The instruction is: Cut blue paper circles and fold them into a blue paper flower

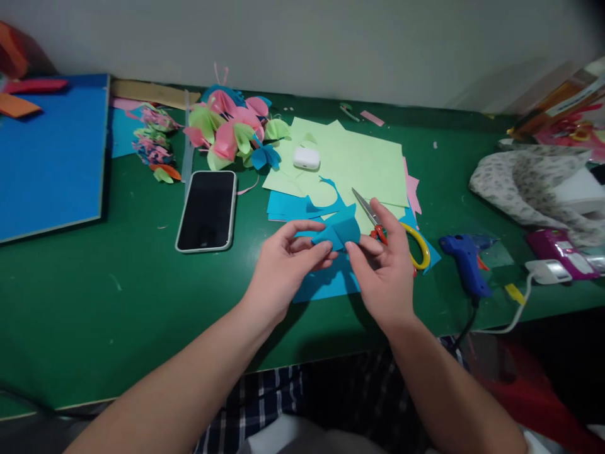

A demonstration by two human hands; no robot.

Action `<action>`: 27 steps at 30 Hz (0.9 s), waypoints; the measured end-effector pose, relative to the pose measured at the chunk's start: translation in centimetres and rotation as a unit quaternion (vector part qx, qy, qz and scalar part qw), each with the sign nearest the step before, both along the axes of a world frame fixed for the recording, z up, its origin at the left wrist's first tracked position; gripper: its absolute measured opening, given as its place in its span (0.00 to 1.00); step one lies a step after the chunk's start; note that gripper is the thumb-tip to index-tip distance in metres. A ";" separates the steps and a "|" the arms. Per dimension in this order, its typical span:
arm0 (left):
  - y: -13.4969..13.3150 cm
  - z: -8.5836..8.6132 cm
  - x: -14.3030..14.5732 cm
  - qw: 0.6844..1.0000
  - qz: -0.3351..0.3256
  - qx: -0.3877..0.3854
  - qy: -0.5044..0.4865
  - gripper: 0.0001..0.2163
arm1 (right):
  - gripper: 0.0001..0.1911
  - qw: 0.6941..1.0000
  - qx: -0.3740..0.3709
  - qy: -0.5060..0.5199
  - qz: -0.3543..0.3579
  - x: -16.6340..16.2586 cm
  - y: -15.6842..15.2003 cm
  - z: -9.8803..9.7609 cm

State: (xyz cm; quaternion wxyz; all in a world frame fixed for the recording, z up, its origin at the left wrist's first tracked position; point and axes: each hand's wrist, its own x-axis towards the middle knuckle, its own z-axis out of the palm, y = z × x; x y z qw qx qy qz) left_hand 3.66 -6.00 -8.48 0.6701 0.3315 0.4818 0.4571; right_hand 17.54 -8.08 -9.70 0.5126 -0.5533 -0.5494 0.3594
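A small folded piece of blue paper (341, 232) is held between both hands above the green table (118, 284). My left hand (281, 268) pinches its left side with fingers curled. From the right, my right hand (385, 268) pinches the other side, thumb and fingers pressed on the fold. Under the hands lie blue paper sheets (326, 284) and cut blue scraps (293, 205). Scissors with a yellow and red handle (416, 243) rest just behind my right hand on light green paper sheets (359, 161).
A black phone (207, 210) lies left of the papers. Folded pink, green and blue paper flowers (231, 129) sit at the back. A white earbud case (306, 157), a blue glue gun (466, 261), a blue board (47, 157) and a patterned cloth (524, 183) are around.
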 end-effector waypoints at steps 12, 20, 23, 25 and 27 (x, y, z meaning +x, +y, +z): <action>0.1 -0.3 -0.1 0.999 -0.026 -0.034 0.024 0.12 | 0.31 0.995 0.071 -0.065 -0.006 0.0 0.1 -0.6; 0.1 0.0 0.0 0.996 -0.059 -0.032 0.050 0.10 | 0.32 0.992 0.096 -0.079 0.013 0.1 0.1 -0.5; 0.1 -0.1 -0.1 0.997 -0.060 -0.041 0.023 0.10 | 0.33 0.996 0.075 -0.038 0.042 0.1 0.0 -0.2; 0.1 -0.2 -0.2 0.997 -0.067 -0.050 -0.003 0.10 | 0.34 0.995 0.065 -0.007 0.074 0.1 -0.1 -0.1; 0.1 -0.3 -0.2 0.995 -0.072 -0.058 -0.028 0.09 | 0.34 0.992 0.062 0.018 0.105 0.2 -0.1 0.1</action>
